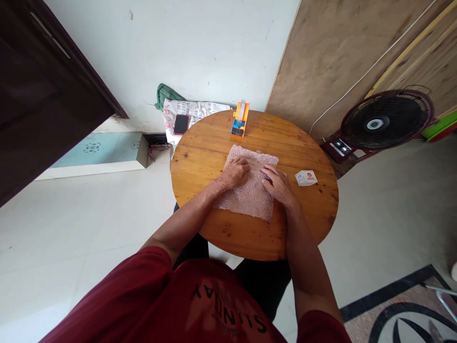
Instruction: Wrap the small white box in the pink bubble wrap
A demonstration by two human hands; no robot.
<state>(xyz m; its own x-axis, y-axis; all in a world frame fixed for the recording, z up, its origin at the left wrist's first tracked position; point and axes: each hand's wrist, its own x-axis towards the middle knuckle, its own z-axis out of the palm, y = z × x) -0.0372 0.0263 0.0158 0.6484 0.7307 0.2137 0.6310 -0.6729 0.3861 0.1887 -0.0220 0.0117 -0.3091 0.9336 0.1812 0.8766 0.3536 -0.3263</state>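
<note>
The left hand (235, 174) presses down on a sheet of bubble wrap (246, 200) at the centre of the frame; whether its grip pinches the plastic cannot be told. The right hand (280, 186) rests on the sheet's right side, its grip loose, thumb and fingers apart. The wrap lies on a round wooden bench (246, 238), with an orange-and-blue tape dispenser (241, 119) at upper centre and a small white box (306, 178) right of centre. A dark fan (387, 119) stands at upper right.
</note>
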